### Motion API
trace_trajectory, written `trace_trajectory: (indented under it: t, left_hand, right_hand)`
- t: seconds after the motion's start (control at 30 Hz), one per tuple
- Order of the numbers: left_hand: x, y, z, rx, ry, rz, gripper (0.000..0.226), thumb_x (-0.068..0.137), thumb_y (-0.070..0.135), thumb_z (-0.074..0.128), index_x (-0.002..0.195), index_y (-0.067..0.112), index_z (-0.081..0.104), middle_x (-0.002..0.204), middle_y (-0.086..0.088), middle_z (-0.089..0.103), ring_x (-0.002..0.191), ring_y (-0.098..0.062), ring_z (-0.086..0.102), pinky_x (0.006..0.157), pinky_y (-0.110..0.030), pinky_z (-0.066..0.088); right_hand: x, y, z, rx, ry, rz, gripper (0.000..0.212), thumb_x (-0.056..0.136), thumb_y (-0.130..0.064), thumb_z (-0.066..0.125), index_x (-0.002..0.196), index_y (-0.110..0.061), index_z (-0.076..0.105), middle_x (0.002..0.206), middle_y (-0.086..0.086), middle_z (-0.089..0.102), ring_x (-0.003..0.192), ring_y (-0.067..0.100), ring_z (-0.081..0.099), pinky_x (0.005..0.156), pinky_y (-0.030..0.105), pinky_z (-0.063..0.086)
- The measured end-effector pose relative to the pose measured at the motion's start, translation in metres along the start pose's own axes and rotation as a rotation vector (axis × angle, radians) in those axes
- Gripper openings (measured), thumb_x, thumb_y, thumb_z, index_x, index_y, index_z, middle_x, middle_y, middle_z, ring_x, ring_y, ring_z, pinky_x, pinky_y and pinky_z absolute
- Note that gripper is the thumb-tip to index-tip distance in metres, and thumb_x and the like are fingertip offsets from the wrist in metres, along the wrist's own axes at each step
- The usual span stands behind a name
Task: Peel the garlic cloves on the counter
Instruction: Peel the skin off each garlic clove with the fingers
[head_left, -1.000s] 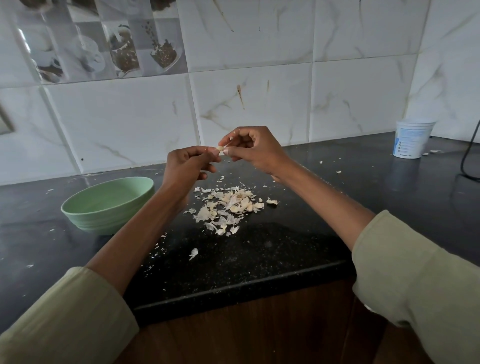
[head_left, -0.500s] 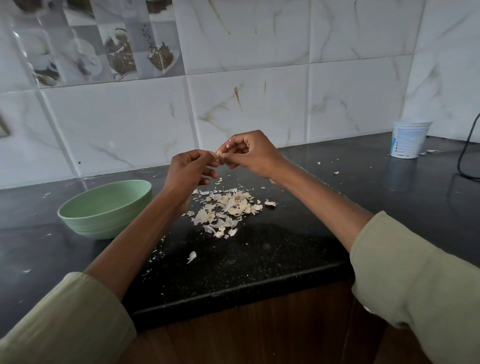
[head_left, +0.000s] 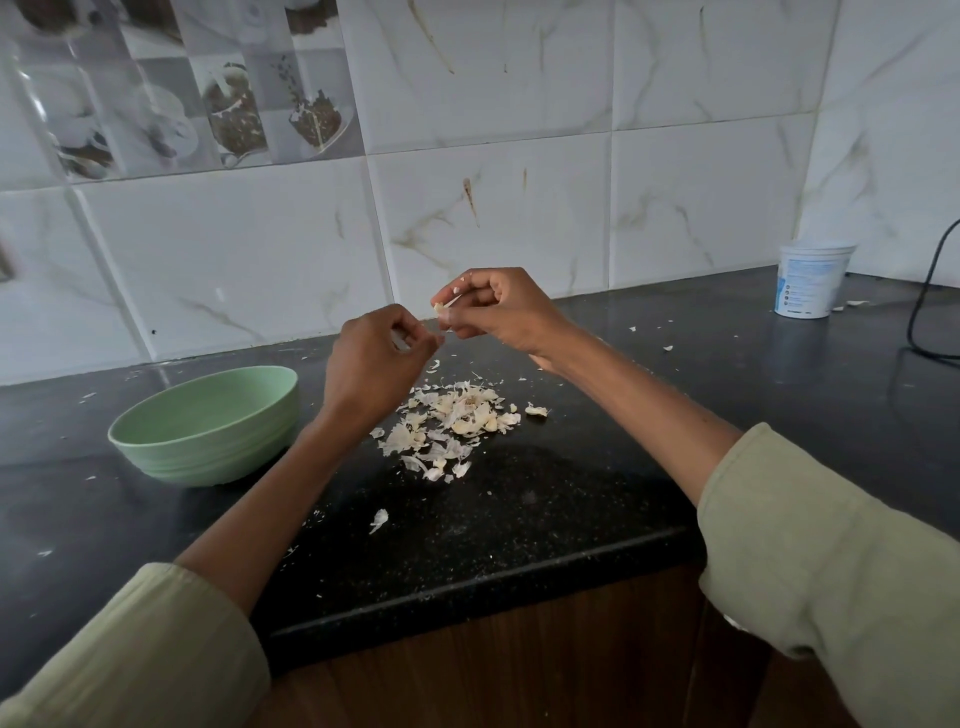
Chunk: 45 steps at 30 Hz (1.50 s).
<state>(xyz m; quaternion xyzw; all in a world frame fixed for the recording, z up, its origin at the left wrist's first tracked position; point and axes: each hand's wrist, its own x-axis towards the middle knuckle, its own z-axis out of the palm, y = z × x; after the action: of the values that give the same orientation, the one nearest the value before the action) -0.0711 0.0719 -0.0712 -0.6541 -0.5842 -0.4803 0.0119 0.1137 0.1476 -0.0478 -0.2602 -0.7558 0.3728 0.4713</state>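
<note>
My right hand (head_left: 506, 312) pinches a small pale garlic clove (head_left: 441, 310) at its fingertips, held above the black counter (head_left: 519, 519). My left hand (head_left: 371, 361) hovers just left of and below it, fingers curled, pinching what looks like a thin pale sliver of skin (head_left: 399, 339). A small gap separates the two hands. Under them lies a pile of garlic cloves and papery skins (head_left: 457, 421); which of its pieces are peeled cloves is hard to tell. One loose clove (head_left: 536, 410) sits at the pile's right edge.
A pale green bowl (head_left: 208, 426) stands left of the pile, its inside hidden. A white tub (head_left: 811, 280) stands at the back right, with a black cable (head_left: 922, 317) beside it. Skin flakes are scattered on the counter, one (head_left: 378, 519) near the front edge.
The hands were joined on the clove; now my left hand has pulled down and to the left, and my right hand keeps the clove, raised slightly.
</note>
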Motion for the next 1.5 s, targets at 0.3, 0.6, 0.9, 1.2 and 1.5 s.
trace_trajectory:
  t: [0.3, 0.6, 0.9, 1.2, 1.5]
  left_hand:
    - [-0.002, 0.005, 0.0, -0.012, -0.028, 0.08, 0.024, 0.102, 0.038, 0.066, 0.082, 0.029, 0.074, 0.071, 0.009, 0.074, 0.057, -0.006, 0.069, 0.065, -0.037, 0.06]
    - [0.0, 0.001, -0.002, -0.052, -0.025, 0.021, 0.019, 0.09, 0.041, 0.081, 0.094, 0.029, 0.066, 0.085, 0.009, 0.075, 0.065, -0.013, 0.072, 0.063, -0.033, 0.055]
    - [0.0, 0.005, 0.001, -0.426, -0.13, -0.067, 0.031, 0.108, 0.032, 0.059, 0.104, 0.002, 0.068, 0.089, -0.008, 0.079, 0.067, -0.022, 0.073, 0.056, -0.025, 0.056]
    - [-0.002, 0.01, 0.003, -0.482, -0.085, -0.079, 0.023, 0.105, 0.022, 0.064, 0.102, 0.0, 0.071, 0.085, -0.008, 0.079, 0.064, -0.021, 0.072, 0.055, -0.023, 0.055]
    - [-0.009, 0.018, 0.008, -0.316, 0.002, -0.031, 0.013, 0.103, 0.019, 0.068, 0.096, 0.008, 0.073, 0.076, -0.003, 0.077, 0.057, -0.023, 0.073, 0.054, -0.032, 0.06]
  right_hand:
    - [0.001, 0.001, -0.001, -0.046, 0.026, -0.011, 0.02, 0.085, -0.007, 0.085, 0.104, -0.004, 0.078, 0.094, 0.018, 0.077, 0.086, 0.017, 0.073, 0.086, 0.034, 0.064]
    - [0.001, 0.004, -0.001, -0.135, 0.046, -0.069, 0.017, 0.085, -0.006, 0.084, 0.102, -0.006, 0.082, 0.092, 0.0, 0.081, 0.088, 0.01, 0.075, 0.084, 0.024, 0.061]
    - [-0.001, 0.003, 0.002, -0.097, -0.003, -0.124, 0.016, 0.089, -0.01, 0.082, 0.104, -0.007, 0.081, 0.1, 0.004, 0.08, 0.099, 0.025, 0.075, 0.091, 0.034, 0.062]
    - [-0.001, 0.001, 0.008, -0.122, 0.072, -0.174, 0.015, 0.095, -0.017, 0.077, 0.098, -0.002, 0.076, 0.092, 0.002, 0.079, 0.081, 0.018, 0.073, 0.08, 0.035, 0.062]
    - [-0.007, -0.005, 0.023, -0.423, 0.166, -0.299, 0.01, 0.095, -0.013, 0.071, 0.088, -0.007, 0.074, 0.074, -0.007, 0.074, 0.066, 0.0, 0.066, 0.067, 0.015, 0.049]
